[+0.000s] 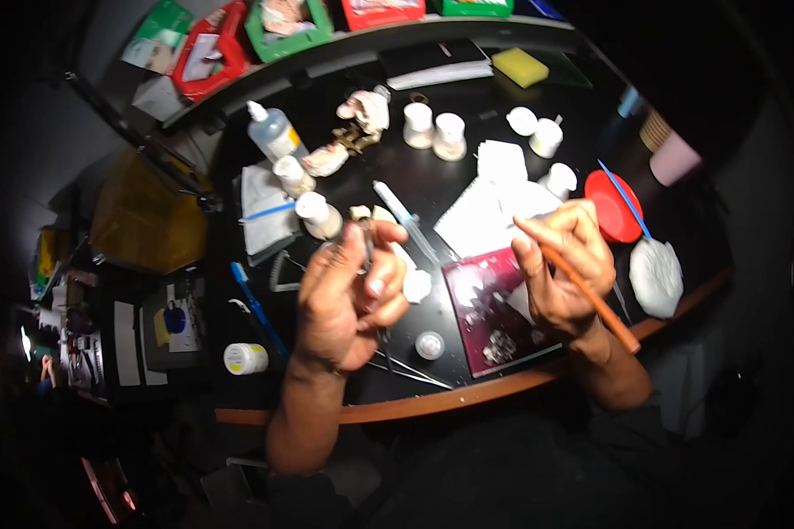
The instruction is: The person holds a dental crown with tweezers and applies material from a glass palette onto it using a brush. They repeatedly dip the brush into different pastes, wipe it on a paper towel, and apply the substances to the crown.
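My left hand is raised over the front of the black table, thumb and fingers closed on a small dark piece whose kind I cannot make out. My right hand grips a long tapered tool with an orange-brown handle. Its thick end points down toward the table edge, and its working tip, near the fingertips, is too blurred to identify. Beneath the right hand lies a dark red glossy slab with whitish residue on it. A small clear-and-white cup sits between the hands. Behind the left hand lies a syringe.
White-capped jars, a dropper bottle and dental models stand farther back. A red bowl with a blue-handled brush is at right. A blue toothbrush and a white jar are at left.
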Available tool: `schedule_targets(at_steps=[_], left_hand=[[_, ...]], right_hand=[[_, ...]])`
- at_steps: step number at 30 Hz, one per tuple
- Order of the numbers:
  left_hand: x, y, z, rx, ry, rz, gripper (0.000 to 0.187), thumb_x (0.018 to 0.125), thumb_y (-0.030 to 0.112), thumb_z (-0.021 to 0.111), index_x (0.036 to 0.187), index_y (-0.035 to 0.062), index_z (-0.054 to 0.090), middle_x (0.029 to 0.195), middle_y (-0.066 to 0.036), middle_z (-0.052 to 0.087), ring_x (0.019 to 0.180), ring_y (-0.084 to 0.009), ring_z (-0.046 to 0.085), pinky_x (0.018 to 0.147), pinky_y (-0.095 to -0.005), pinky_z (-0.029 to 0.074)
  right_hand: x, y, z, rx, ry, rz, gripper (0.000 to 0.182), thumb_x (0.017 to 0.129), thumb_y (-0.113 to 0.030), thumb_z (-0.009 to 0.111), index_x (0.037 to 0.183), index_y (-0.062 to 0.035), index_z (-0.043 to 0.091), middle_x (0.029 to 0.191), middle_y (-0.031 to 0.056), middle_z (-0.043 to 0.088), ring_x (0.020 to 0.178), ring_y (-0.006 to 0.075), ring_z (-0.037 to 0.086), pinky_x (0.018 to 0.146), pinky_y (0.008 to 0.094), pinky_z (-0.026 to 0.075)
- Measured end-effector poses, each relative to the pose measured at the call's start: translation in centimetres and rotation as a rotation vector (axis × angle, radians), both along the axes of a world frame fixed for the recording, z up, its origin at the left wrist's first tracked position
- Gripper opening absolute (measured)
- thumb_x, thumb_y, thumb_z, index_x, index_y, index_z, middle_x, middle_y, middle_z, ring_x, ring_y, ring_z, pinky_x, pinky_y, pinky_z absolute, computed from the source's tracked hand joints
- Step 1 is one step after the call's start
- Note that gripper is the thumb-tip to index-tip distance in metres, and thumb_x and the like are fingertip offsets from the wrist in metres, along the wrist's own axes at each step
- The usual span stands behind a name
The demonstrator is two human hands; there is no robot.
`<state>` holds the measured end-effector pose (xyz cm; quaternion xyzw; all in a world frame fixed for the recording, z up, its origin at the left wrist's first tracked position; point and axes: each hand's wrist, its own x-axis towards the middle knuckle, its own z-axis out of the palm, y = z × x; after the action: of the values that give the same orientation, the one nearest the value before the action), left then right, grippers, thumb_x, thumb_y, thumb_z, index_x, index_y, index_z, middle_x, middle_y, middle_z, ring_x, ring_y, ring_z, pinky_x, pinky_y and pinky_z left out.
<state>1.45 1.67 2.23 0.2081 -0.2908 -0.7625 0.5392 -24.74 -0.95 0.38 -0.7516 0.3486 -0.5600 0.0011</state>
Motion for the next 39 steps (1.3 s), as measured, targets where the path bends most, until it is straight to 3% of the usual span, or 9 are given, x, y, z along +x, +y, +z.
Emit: schedule_targets(at_steps=[3,8,10,13,14,18,22,28,39], left_hand=[[0.0,-0.1,0.3,-0.014,-0.127,0.069,0.050,0.118,0.034,0.039,0.131,-0.0106,0.057,0.076,0.000,0.050,0.058,-0.0044,0.034,0.046,-0.0205,0.027],[0.3,0.2,0.9,-0.128,-0.327,0.174,0.046,0.113,0.018,0.045,0.142,-0.0170,0.054,0.081,-0.004,0.056,0.058,-0.0034,0.035,0.047,-0.0177,0.028],[0.3,0.3,0.7,-0.202,-0.403,0.227,0.044,0.113,0.016,0.047,0.143,-0.0160,0.056,0.086,-0.008,0.064,0.060,-0.0032,0.040,0.046,-0.0171,0.034],[-0.5,0.6,0.7,-0.278,-0.635,0.228,0.051,0.115,0.019,0.043,0.147,-0.0203,0.046,0.092,-0.011,0.067,0.061,-0.0020,0.044,0.046,-0.0149,0.037],[-0.6,0.7,0.5,-0.303,-0.690,0.247,0.047,0.116,0.017,0.044,0.145,-0.0186,0.051,0.096,-0.015,0.072,0.064,-0.0024,0.051,0.046,-0.0161,0.041],[-1.4,1.0,0.3,-0.349,-0.932,0.287,0.038,0.114,0.014,0.051,0.142,-0.0102,0.060,0.094,-0.013,0.074,0.065,-0.0026,0.056,0.047,-0.0167,0.041],[-1.5,0.9,0.0,-0.390,-1.072,0.333,0.037,0.112,0.015,0.056,0.142,-0.0049,0.064,0.091,-0.009,0.075,0.061,-0.0013,0.051,0.047,-0.0159,0.034],[-1.5,1.0,-0.5,-0.392,-1.169,0.353,0.036,0.110,0.014,0.058,0.140,-0.0051,0.066,0.083,-0.004,0.072,0.057,0.0004,0.040,0.051,-0.0184,0.030],[-1.6,1.1,-0.4,-0.374,-1.127,0.303,0.036,0.110,0.012,0.057,0.139,-0.0063,0.066,0.081,-0.002,0.071,0.056,0.0013,0.038,0.050,-0.0186,0.027]], right_hand=[[-1.1,2.0,0.1,0.217,-0.286,0.046,0.014,0.089,0.006,0.077,0.103,0.0029,0.078,0.086,0.0091,0.069,0.080,0.0179,0.059,0.068,0.0290,0.045],[-3.3,7.9,-2.0,0.496,-0.275,0.046,0.009,0.096,0.001,0.070,0.101,0.0065,0.075,0.086,0.0121,0.070,0.074,0.0159,0.064,0.067,0.0274,0.049],[-3.4,9.7,-3.5,0.522,-0.231,0.125,0.010,0.091,0.001,0.069,0.098,0.0062,0.074,0.083,0.0144,0.071,0.072,0.0177,0.066,0.067,0.0291,0.050],[-2.5,11.7,-4.7,0.562,-0.231,0.171,0.012,0.084,0.003,0.071,0.096,0.0041,0.072,0.078,0.0134,0.073,0.069,0.0193,0.067,0.065,0.0301,0.050],[-2.3,11.9,-5.4,0.530,-0.209,0.163,0.014,0.081,0.005,0.073,0.094,0.0021,0.071,0.076,0.0110,0.072,0.065,0.0188,0.066,0.064,0.0298,0.050],[-1.6,11.8,-5.4,0.456,-0.111,0.135,0.012,0.069,0.006,0.071,0.078,-0.0014,0.070,0.071,0.0063,0.069,0.058,0.0189,0.063,0.054,0.0302,0.048],[-2.0,11.7,-5.4,0.432,-0.006,0.166,0.014,0.072,0.006,0.070,0.085,0.0006,0.068,0.072,0.0107,0.070,0.059,0.0198,0.064,0.055,0.0306,0.049],[-1.6,11.6,-5.7,0.419,0.013,0.151,0.015,0.071,0.006,0.070,0.086,0.0014,0.069,0.071,0.0108,0.070,0.058,0.0196,0.064,0.055,0.0298,0.049],[-1.6,11.7,-5.3,0.463,-0.058,0.115,0.014,0.067,0.007,0.071,0.079,-0.0001,0.072,0.069,0.0067,0.069,0.055,0.0181,0.063,0.052,0.0300,0.048]])
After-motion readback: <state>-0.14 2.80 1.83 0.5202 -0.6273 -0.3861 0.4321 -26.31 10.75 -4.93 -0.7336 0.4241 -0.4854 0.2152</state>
